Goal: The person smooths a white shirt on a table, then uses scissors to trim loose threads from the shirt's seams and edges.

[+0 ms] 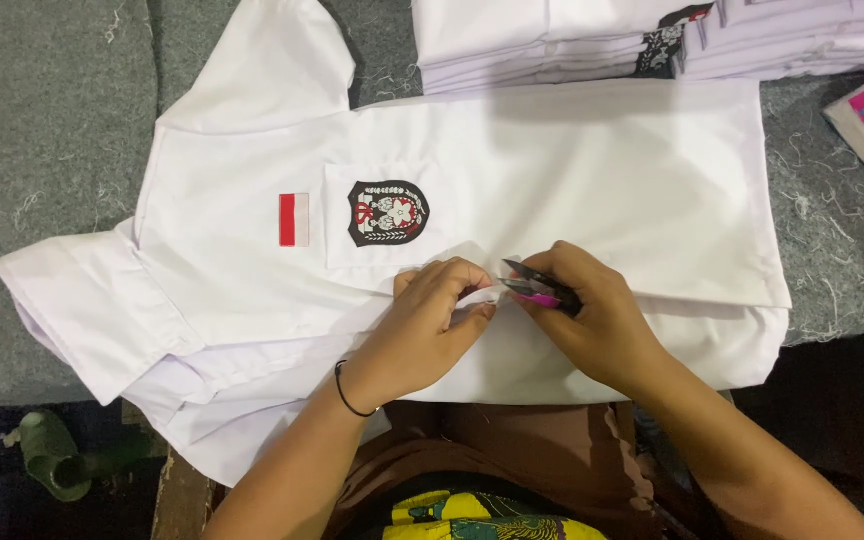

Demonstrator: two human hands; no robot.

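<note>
- Felt table (52,150) lies under the white shirt (572,170), spread flat with flag patch (294,220) and crest (388,213) uppermost.
- My left hand (422,325) pinches the shirt's front edge, fingers closed on cloth.
- My right hand (592,315) grips pink thread snips (537,285), blades at that edge; trimming looks underway.
- Folded shirts (552,40) sit stacked beyond, seemingly finished.

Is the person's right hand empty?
No, the right hand holds small pink-handled thread snips against the white shirt.

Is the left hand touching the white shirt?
Touching. The head view shows the left hand pinching the white shirt's front edge, beside the thread snips.
</note>
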